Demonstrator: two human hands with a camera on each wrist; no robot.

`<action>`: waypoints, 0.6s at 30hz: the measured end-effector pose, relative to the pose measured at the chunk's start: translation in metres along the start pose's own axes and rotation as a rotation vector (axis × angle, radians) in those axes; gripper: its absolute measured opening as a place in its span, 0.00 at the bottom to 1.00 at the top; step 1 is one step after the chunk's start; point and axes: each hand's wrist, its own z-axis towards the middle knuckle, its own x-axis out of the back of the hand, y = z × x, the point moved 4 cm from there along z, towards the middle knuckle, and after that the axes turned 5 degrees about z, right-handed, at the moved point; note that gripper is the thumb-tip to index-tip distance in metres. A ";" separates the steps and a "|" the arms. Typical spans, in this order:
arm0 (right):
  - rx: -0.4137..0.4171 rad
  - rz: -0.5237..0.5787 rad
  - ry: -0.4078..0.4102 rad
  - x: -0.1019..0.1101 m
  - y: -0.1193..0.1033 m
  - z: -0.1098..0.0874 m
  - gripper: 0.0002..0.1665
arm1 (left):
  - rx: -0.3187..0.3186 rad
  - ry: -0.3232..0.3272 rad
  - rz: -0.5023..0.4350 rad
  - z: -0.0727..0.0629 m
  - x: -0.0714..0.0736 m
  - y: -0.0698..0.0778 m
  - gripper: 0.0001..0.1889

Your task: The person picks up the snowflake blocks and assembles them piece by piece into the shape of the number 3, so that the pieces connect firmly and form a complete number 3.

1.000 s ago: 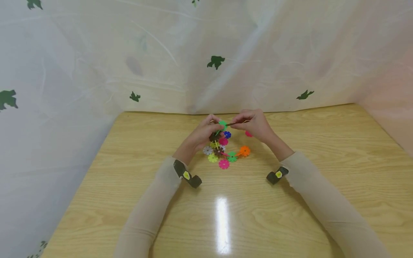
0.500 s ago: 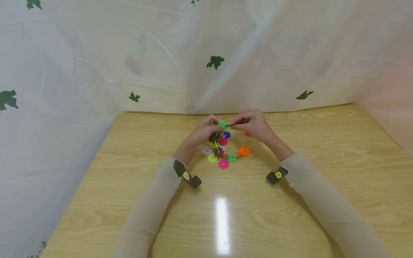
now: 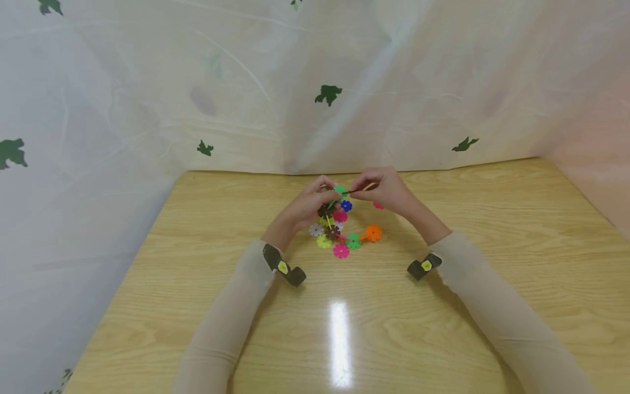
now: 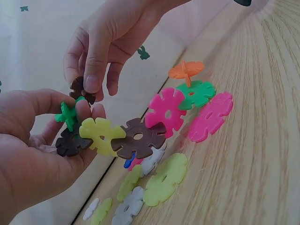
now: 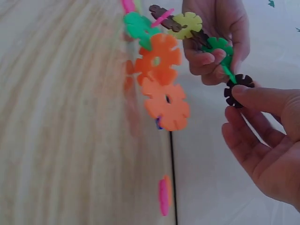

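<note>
My left hand [image 3: 309, 204] grips one end of a chain of slotted, flower-shaped plastic discs, its fingers around a green disc [image 4: 68, 116] and a dark brown disc [image 4: 70, 146]. From there the chain runs through a yellow disc [image 4: 91, 133], a brown disc [image 4: 150, 140], a pink disc [image 4: 161, 112] and a second green disc [image 4: 201, 89] to crossed orange discs [image 5: 161, 101]. My right hand [image 3: 389, 189] pinches another dark brown disc [image 5: 228, 93] between thumb and fingers. Its edge meets a green disc at the left fingertips.
Beneath the chain, loose discs lie on the wooden table [image 3: 246, 339]: a pink one [image 3: 341, 251], a grey one [image 3: 316, 230], a yellow-green one [image 3: 323, 242], a blue one [image 3: 346, 206] and several more. A pale curtain [image 3: 256, 109] hangs along the table's back edge.
Both hands stay almost where they were, the brown disc still against the green one. The chain's orange end has dipped slightly toward the person.
</note>
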 end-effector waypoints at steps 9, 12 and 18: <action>-0.074 -0.089 -0.161 0.018 -0.001 -0.001 0.13 | 0.018 0.013 -0.007 0.001 0.001 -0.002 0.06; -0.092 -0.110 -0.211 0.026 0.005 -0.004 0.11 | 0.017 0.010 -0.010 0.001 0.001 -0.001 0.06; -0.102 -0.178 -0.323 0.038 0.025 -0.008 0.11 | 0.017 0.001 -0.019 -0.001 0.001 0.000 0.05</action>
